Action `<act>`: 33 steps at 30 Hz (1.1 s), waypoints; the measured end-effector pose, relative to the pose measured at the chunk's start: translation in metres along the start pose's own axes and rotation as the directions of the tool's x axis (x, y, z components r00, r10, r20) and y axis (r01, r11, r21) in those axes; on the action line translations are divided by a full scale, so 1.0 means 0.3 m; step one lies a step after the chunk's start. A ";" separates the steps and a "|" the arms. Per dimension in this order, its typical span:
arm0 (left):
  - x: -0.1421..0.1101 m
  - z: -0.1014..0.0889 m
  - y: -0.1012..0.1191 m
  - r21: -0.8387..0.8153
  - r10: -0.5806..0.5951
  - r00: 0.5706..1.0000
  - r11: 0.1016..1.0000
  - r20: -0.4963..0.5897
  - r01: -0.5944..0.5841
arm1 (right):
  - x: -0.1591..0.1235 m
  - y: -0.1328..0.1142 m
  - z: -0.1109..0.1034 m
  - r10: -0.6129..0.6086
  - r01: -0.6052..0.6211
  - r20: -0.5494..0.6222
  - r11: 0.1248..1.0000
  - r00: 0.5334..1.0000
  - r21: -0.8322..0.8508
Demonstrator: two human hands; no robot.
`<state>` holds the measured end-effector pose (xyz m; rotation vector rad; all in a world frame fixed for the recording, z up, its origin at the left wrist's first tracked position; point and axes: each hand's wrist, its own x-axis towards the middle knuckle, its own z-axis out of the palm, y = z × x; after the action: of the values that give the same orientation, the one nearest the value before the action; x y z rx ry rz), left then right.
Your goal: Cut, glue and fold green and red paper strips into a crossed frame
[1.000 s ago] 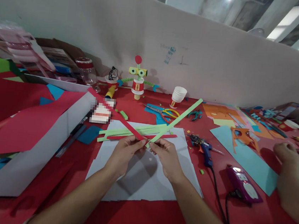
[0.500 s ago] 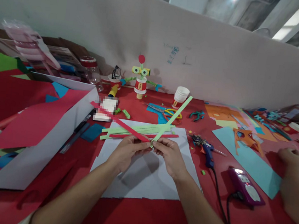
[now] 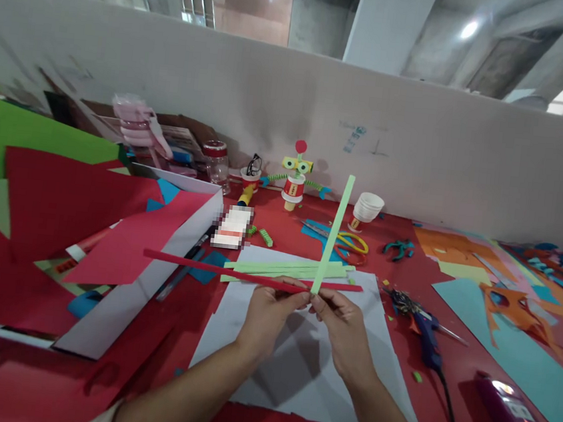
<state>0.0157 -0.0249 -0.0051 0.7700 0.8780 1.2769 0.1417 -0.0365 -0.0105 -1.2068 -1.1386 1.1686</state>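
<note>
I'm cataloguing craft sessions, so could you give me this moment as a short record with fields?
Left hand: pinching a red strip near its right end
Right hand: pinching the lower end of a light green strip
Strip ends: close together at the fingertips; whether joined, cannot tell
Beneath hands: white sheet
Tools: scissors, blue glue gun
Near wall: cup figure, stacked cups

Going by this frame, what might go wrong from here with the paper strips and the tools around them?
The red strip and green strip meet only at their ends, between the fingertips of the left hand and right hand, so they might slip out of line.

The glue gun's cord runs beside the right forearm and could snag.
</note>
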 end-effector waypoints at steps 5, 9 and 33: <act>-0.011 0.008 0.007 -0.034 -0.011 1.000 0.999 -0.013 0.010 | -0.001 0.011 -0.007 -0.012 0.011 -0.033 0.999 0.999 -0.051; -0.019 0.014 0.009 -0.008 0.005 1.000 1.000 -0.018 -0.005 | -0.001 0.019 -0.011 -0.003 0.000 -0.050 0.998 0.999 -0.059; 0.015 -0.015 -0.014 -0.031 -0.127 0.990 0.992 -0.055 0.125 | -0.001 0.006 0.005 0.135 -0.150 0.073 0.950 0.988 0.275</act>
<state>0.0138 -0.0211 -0.0114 0.6488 0.9389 1.2014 0.1401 -0.0367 -0.0123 -1.0570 -0.8985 1.4272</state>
